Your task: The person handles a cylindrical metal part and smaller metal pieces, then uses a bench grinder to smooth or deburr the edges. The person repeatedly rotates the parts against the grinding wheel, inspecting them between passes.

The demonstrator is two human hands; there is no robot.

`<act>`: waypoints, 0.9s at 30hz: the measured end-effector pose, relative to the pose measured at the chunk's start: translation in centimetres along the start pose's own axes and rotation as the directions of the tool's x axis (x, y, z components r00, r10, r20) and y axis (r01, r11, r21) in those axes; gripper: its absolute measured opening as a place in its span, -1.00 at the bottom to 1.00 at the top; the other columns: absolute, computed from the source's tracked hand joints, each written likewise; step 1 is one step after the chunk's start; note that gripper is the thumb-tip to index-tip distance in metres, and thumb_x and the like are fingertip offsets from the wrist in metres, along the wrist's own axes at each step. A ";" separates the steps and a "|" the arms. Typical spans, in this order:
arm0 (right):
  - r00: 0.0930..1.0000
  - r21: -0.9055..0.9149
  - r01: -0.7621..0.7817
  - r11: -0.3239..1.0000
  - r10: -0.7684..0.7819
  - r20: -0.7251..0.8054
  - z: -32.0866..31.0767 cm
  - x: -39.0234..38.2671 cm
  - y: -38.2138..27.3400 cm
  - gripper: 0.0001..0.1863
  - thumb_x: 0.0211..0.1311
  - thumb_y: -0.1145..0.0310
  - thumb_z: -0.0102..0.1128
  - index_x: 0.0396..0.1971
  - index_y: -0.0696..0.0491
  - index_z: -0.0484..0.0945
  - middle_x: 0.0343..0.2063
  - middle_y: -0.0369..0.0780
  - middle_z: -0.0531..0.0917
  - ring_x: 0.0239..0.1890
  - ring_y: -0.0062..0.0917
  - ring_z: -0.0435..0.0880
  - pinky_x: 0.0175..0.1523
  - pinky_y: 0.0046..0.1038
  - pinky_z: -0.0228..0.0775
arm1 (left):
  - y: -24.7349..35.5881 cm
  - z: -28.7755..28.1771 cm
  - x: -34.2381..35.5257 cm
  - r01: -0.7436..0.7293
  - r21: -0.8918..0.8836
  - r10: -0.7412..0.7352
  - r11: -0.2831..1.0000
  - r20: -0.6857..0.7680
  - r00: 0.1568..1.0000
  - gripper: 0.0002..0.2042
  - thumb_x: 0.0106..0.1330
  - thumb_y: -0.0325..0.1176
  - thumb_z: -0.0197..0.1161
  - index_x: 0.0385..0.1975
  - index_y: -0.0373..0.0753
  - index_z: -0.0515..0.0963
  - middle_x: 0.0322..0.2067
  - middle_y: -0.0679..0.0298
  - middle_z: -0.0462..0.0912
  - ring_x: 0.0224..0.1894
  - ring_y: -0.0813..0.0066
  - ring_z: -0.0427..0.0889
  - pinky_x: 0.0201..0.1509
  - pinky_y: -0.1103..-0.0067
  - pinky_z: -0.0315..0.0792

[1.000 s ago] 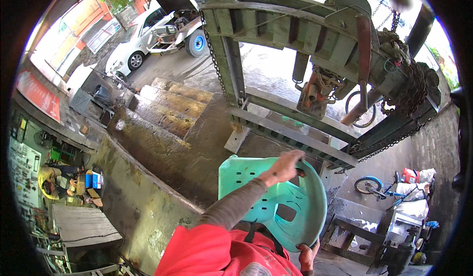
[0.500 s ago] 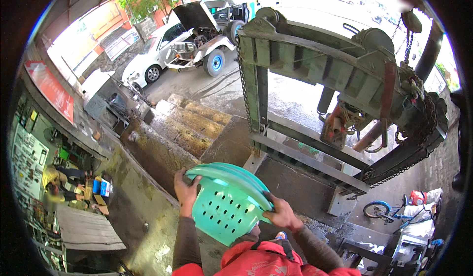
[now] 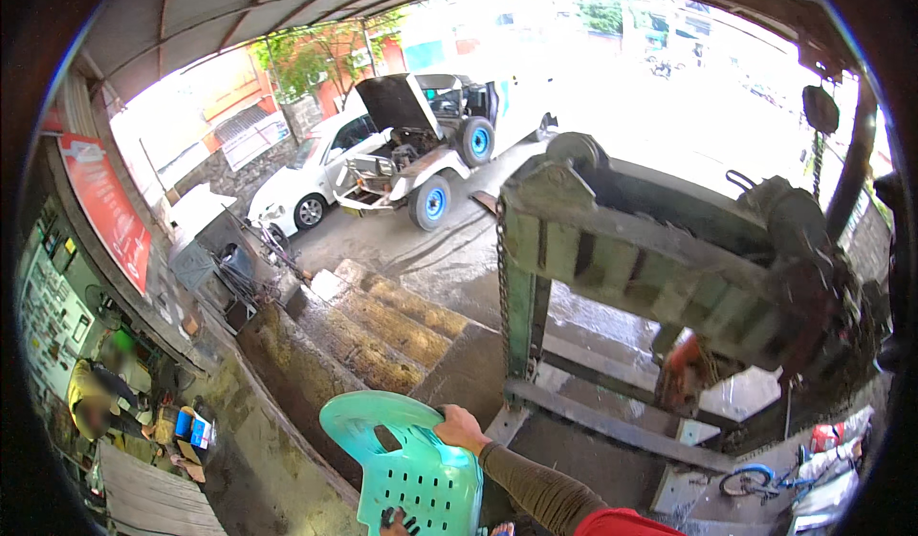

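A mint-green plastic chair (image 3: 421, 483), with rows of holes and a larger cut-out, is held low at the bottom centre, tilted. My right hand (image 3: 461, 429) grips its rim at the upper right, fingers wrapped over the edge, the brown-sleeved forearm coming from the lower right. My left hand (image 3: 394, 524) is partly visible at the chair's lower part, fingers curled on it and mostly cut off by the lower edge.
A steel gantry with chains (image 3: 631, 220) fills the right. Concrete steps (image 3: 382, 330) lead toward a white car (image 3: 320, 168) and open-hooded jeep (image 3: 411, 173). A crouching person in yellow (image 3: 91, 388) is at left among boxes and a workbench (image 3: 143, 498). A blue bicycle (image 3: 755, 479) lies right.
The chair has been turned and moved lower and leftward, with my right hand now on its upper edge and my left lower down. My view has tilted up, showing more roof and street.
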State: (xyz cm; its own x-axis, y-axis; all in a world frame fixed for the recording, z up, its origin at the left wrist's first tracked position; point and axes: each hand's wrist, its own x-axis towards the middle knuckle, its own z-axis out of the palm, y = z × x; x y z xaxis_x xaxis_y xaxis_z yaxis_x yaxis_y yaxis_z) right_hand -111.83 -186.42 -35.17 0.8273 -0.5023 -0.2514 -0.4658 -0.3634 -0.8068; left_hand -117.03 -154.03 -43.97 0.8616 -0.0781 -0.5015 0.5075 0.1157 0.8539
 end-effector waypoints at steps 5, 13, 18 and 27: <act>0.999 0.183 0.010 0.983 -0.001 -0.051 -4.4 4.0 0.4 -0.56 0.01 0.36 0.12 -0.06 0.15 0.66 -0.09 0.11 0.69 0.05 0.06 0.63 0.16 -0.09 0.47 | 0.2 7.1 1.8 -0.043 0.059 0.029 0.997 0.216 0.976 -0.54 0.34 -0.27 0.32 0.22 -0.24 0.49 -0.23 0.21 0.69 -0.39 0.44 0.66 -0.47 0.57 0.50; 0.952 0.136 0.158 0.978 -0.114 -0.283 -7.4 9.3 1.4 -0.52 -0.08 0.45 0.15 -0.05 0.10 0.68 -0.16 0.11 0.70 -0.05 0.03 0.67 0.07 -0.14 0.52 | 6.4 10.4 5.8 -0.281 0.745 0.311 0.606 0.103 0.945 -0.51 0.28 -0.19 0.42 0.12 -0.35 0.55 -0.17 0.06 0.73 -0.13 0.24 0.72 -0.01 0.42 0.57; 0.960 0.176 0.175 0.969 -0.129 -0.248 -6.3 10.6 0.4 -0.43 -0.09 0.48 0.12 0.07 0.15 0.58 -0.18 0.18 0.68 -0.06 0.12 0.65 0.07 -0.07 0.48 | 4.8 6.3 6.8 -0.142 0.686 0.207 0.714 -0.013 0.978 -0.57 0.32 -0.25 0.38 0.09 -0.38 0.56 -0.15 0.05 0.73 -0.10 0.22 0.71 0.01 0.40 0.55; 0.927 0.124 0.064 0.990 -0.013 -0.374 -6.8 19.8 -0.5 -0.48 -0.18 0.45 0.28 -0.05 0.14 0.64 -0.13 0.06 0.72 -0.03 -0.12 0.71 0.11 -0.22 0.51 | 3.6 -1.8 6.1 -0.010 0.666 0.011 0.746 0.003 1.000 -0.61 0.36 -0.29 0.36 0.09 -0.38 0.57 -0.20 0.12 0.72 -0.24 0.44 0.69 -0.18 0.49 0.56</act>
State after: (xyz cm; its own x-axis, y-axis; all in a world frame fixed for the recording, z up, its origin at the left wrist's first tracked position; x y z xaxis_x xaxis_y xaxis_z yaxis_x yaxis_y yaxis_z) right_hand -97.31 -201.51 -36.14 0.6556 -0.7548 -0.0230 -0.3696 -0.2942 -0.8814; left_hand -109.94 -152.31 -44.19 0.8672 -0.0799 -0.4915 0.3636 -0.5726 0.7348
